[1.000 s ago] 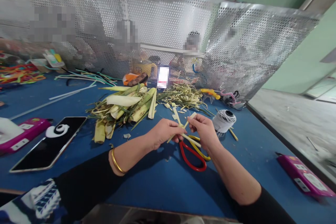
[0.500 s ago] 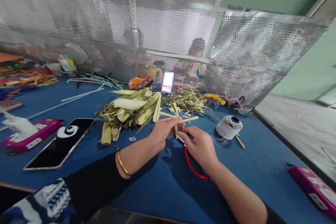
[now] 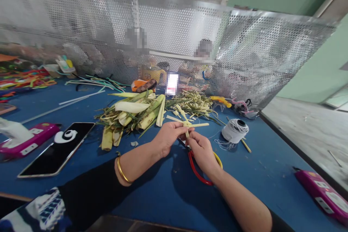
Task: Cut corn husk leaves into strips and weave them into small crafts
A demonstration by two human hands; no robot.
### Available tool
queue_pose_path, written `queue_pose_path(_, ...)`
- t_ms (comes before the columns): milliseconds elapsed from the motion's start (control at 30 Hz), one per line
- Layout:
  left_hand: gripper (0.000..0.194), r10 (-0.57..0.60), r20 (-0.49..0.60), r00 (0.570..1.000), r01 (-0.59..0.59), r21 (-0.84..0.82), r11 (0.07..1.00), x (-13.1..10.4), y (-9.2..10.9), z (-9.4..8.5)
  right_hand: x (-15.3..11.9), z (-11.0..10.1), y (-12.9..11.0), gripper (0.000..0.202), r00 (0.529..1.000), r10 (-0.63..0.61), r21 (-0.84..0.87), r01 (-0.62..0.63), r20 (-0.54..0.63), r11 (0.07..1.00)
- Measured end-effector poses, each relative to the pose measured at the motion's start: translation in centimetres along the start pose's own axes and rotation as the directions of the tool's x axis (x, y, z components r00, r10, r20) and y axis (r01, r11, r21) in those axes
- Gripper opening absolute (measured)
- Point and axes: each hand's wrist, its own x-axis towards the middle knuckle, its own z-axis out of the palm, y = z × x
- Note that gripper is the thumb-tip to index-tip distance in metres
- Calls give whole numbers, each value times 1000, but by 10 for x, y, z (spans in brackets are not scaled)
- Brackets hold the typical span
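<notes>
Since a second ago, your right hand (image 3: pixel 203 152) has dropped from the strip end at about 1 o'clock to the near side of the crossed strips (image 3: pixel 186 124), and it now grips the near tail (image 3: pixel 187 135) at 6 o'clock. That strip end is let go; one free end (image 3: pixel 202 125) now points out to 3 o'clock, others toward 11 and 10. The crossing itself looks more compact, more like a fold or knot, though your fingers cover much of it. For the work in hand, that suggests you are steadying the crossing with one hand while drawing or folding with the other.

Your left hand (image 3: pixel 168 137) has its thumb and fingers closed on the crossing from 9 o'clock; your right thumb and fingertips are pinched together on the tail. The strips are held up above the blue counter (image 3: pixel 152 195).

From the strips, the scissors (image 3: pixel 199 177) lie at 5 o'clock, partly under your right hand. The spool of thread (image 3: pixel 234 132) stands at 3 o'clock, the pale shreds (image 3: pixel 194 102) lie at 12, and the husks (image 3: pixel 132 107) at 10.
</notes>
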Motion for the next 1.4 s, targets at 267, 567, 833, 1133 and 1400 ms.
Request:
queue_pose_path(267, 15, -19, -108, 994, 19, 3, 1000, 1, 0, 0, -2, -1, -6, 18, 978, -170, -73, 180, 124, 981)
queue_pose_path(567, 6, -84, -157, 984, 89, 25, 996, -1, 11, -2, 4, -27, -13, 17, 857, -515, -665, 367, -31, 650)
queue_pose_path(833, 17, -48, -89, 995, 64, 187, 980, -1, 8, -2, 12, -27, -1, 24, 887, -451, -722, 377, 101, 581)
queue_pose_path(1133, 27, 73, -88, 993, -53, 216, 975, 7, 2, -11, 11, -37, -12, 29, 972, -199, -385, 233, 127, 893)
queue_pose_path(1400, 44, -174, 133, 976, 144, 212, 967, -2, 11, -5, 27, -41, -3, 38, 971, 229, 299, -239, 71, 924)
